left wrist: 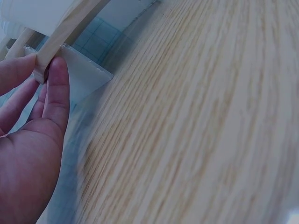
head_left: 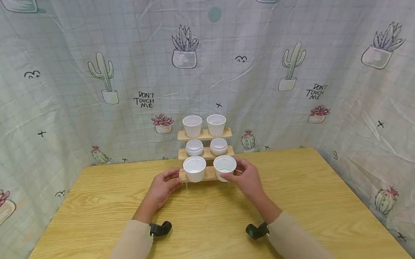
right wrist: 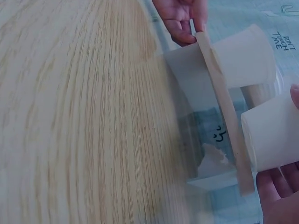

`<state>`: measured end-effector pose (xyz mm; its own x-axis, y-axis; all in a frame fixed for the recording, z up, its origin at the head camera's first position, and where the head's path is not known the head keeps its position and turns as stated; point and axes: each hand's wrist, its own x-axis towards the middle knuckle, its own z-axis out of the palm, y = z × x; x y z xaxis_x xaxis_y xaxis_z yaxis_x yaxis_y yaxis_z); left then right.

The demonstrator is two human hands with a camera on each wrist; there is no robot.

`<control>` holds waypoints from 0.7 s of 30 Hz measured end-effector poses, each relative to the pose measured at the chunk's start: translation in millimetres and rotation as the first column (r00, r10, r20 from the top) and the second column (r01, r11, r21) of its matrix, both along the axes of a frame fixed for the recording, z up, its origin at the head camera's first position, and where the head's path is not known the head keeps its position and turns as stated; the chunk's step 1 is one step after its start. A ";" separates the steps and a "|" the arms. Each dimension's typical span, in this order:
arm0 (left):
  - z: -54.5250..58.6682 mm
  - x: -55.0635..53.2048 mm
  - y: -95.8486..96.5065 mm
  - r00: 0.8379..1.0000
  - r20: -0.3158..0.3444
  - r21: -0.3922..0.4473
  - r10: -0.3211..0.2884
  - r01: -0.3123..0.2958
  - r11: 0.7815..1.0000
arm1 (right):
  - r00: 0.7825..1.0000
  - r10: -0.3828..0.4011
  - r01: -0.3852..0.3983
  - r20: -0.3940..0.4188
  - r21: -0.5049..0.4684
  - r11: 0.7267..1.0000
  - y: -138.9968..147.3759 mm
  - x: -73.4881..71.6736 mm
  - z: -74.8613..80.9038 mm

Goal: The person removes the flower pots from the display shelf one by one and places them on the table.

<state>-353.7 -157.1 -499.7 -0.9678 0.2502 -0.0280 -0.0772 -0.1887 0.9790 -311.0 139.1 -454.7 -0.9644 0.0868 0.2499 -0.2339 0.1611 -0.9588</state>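
Observation:
A three-tier stand with wooden boards and clear side panels stands at the table's back. My left hand (head_left: 163, 188) pinches the left end of its lowest board (head_left: 210, 173) between thumb and fingers, as the left wrist view shows. My right hand (head_left: 250, 179) grips a white cup (head_left: 224, 164) at the right end of that board, fingers and thumb round its side. In the right wrist view the base of this cup (right wrist: 275, 135) is right at the board. Another white cup (head_left: 195, 173) sits on the board's left half, nearest my left hand.
Two small white bowls (head_left: 194, 149) (head_left: 218, 147) sit on the middle board (head_left: 207, 152), and two white cups (head_left: 193, 127) (head_left: 216, 126) on the top board (head_left: 206, 134). A cactus-print curtain (head_left: 225, 77) hangs behind the wood-grain table (head_left: 209, 222).

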 end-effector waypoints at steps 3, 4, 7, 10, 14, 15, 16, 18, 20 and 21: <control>0.7 0.9 -0.3 1.000 -0.001 0.003 -0.001 0.001 1.000 | 1.000 0.011 -0.012 0.012 0.008 1.000 -2.6 -3.0 0.1; 0.8 1.2 -0.4 1.000 -0.001 0.007 0.001 -0.001 1.000 | 1.000 0.018 -0.018 0.017 0.010 1.000 -3.4 -3.7 0.8; 0.8 1.9 -0.4 1.000 -0.006 0.018 0.001 -0.001 1.000 | 0.999 0.024 -0.025 0.028 0.039 0.999 -7.5 1.5 10.0; 0.1 1.8 -0.4 1.000 -0.010 0.022 -0.002 0.002 1.000 | 1.000 0.015 -0.016 0.025 0.057 0.998 -10.9 4.5 14.2; 0.4 1.6 -0.4 1.000 -0.002 0.016 -0.002 0.002 1.000 | 1.000 -0.009 0.008 0.012 0.057 0.998 -11.4 -2.5 3.4; 0.7 1.7 -0.4 1.000 -0.003 0.012 -0.004 0.004 1.000 | 1.000 -0.014 0.014 0.012 0.055 0.998 -10.8 -6.1 -1.4; 1.1 1.9 -0.4 1.000 0.001 0.011 -0.003 0.003 1.000 | 1.000 -0.016 0.015 0.012 0.056 0.998 -11.0 -6.2 -1.7; 1.2 1.6 -0.4 1.000 0.007 0.011 -0.002 0.002 1.000 | 1.000 -0.016 0.015 0.009 0.055 0.998 -11.4 -6.1 -2.0; 1.2 1.4 -0.6 1.000 0.008 0.005 -0.005 0.005 1.000 | 1.000 -0.022 0.021 0.012 0.059 0.998 -11.8 -5.6 -1.6; 1.2 1.4 -0.7 1.000 0.007 0.002 -0.007 0.007 1.000 | 1.000 -0.024 0.023 0.011 0.059 0.998 -12.1 -5.3 -1.4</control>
